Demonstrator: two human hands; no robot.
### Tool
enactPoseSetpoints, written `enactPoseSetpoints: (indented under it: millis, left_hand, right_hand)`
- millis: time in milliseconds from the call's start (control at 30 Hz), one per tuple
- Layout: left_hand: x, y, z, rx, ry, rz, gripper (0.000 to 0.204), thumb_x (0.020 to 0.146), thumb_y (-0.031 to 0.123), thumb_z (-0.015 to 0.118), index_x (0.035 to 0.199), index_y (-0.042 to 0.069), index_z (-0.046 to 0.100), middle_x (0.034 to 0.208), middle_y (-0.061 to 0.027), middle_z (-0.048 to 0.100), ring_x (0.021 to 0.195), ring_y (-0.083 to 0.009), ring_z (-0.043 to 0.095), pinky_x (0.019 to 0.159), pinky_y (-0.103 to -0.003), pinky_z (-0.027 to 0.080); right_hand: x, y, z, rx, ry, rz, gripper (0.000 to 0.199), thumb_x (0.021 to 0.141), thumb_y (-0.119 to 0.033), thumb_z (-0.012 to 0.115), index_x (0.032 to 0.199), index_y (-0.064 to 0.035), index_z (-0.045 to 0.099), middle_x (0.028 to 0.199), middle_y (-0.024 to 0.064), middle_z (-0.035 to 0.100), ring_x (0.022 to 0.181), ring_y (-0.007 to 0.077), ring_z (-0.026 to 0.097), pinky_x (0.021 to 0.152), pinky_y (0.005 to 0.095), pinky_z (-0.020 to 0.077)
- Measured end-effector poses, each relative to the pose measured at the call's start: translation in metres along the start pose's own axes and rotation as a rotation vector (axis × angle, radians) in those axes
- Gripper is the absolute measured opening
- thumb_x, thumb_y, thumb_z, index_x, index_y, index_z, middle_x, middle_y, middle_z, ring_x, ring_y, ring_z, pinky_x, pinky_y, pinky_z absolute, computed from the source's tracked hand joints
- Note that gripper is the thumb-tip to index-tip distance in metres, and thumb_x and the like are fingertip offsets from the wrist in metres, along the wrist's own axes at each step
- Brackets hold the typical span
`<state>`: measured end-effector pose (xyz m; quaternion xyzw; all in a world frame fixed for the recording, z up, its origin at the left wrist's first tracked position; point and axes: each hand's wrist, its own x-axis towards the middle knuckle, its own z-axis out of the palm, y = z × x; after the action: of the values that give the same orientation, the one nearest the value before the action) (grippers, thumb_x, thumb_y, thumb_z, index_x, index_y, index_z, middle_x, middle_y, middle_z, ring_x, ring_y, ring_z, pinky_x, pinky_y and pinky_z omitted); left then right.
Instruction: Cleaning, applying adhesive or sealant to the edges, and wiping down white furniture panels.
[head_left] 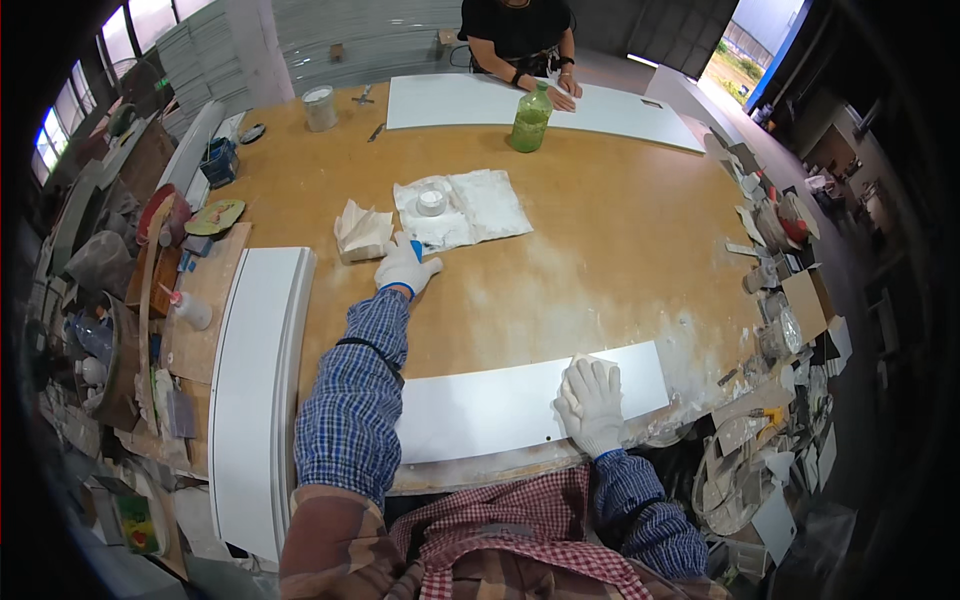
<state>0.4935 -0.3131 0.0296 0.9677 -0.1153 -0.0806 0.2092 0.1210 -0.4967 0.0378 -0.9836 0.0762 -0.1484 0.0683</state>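
Observation:
My left hand, in a white glove, reaches out over the table. Its thumb and fingers stand apart around a small blue object, whose kind I cannot make out. Just beyond lie a crumpled brown paper and a white-smeared sheet with a small round tub of white paste on it. My right hand, gloved too, presses flat on a long white panel at the near table edge. A pale folded sheet peeks out under its fingertips.
Across the wooden table, a co-worker's hands rest on another white panel. A green bottle and a white bucket stand at the far side. White panels are stacked at left. Clutter lines both sides.

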Motion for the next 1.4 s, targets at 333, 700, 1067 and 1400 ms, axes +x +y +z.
enactPoseSetpoints:
  millis: [333,700,1067,1400]
  left_hand:
    - [-0.246,-0.119,-0.017,-0.086,0.251,0.198,0.028,0.090,0.016,0.062,0.116,0.005,0.065,0.116,-0.0159,0.061,0.110,-0.0364,0.057,0.097,-0.050,0.043]
    - [-0.310,-0.141,-0.028,0.092,-0.027,0.426,0.074,0.082,0.041,0.072,0.140,0.001,0.049,0.146,-0.0165,0.046,0.141,-0.0415,0.032,0.117,-0.058,0.019]
    - [-0.307,-0.155,-0.019,0.041,0.208,0.307,0.088,0.065,0.045,0.082,0.130,-0.006,0.052,0.140,-0.0214,0.048,0.134,-0.0391,0.038,0.113,-0.052,0.024]
    - [-0.330,-0.182,-0.025,-0.415,0.243,0.189,0.054,0.086,0.013,0.071,0.136,-0.001,0.054,0.144,-0.0218,0.051,0.136,-0.0372,0.046,0.115,-0.044,0.035]
  right_hand:
    - [0.005,0.008,0.025,-0.103,-0.122,0.058,0.061,0.093,-0.042,0.056,0.139,-0.0027,0.050,0.145,0.0167,0.048,0.136,0.0361,0.038,0.117,0.0589,0.0156]
    - [0.082,-0.189,0.060,0.288,-0.019,-0.569,0.048,0.091,-0.041,0.058,0.125,-0.0065,0.057,0.128,0.0117,0.055,0.123,0.0303,0.047,0.116,0.0570,0.0242]
    - [0.021,-0.182,-0.004,1.188,-0.977,-0.149,0.032,0.099,-0.030,0.059,0.121,-0.0095,0.068,0.118,0.0139,0.068,0.110,0.0271,0.062,0.098,0.0372,0.0469]
    - [0.061,-0.104,-0.013,0.239,0.166,-0.445,0.043,0.085,-0.021,0.067,0.121,0.0023,0.062,0.125,0.0192,0.060,0.117,0.0368,0.054,0.103,0.0443,0.0417]
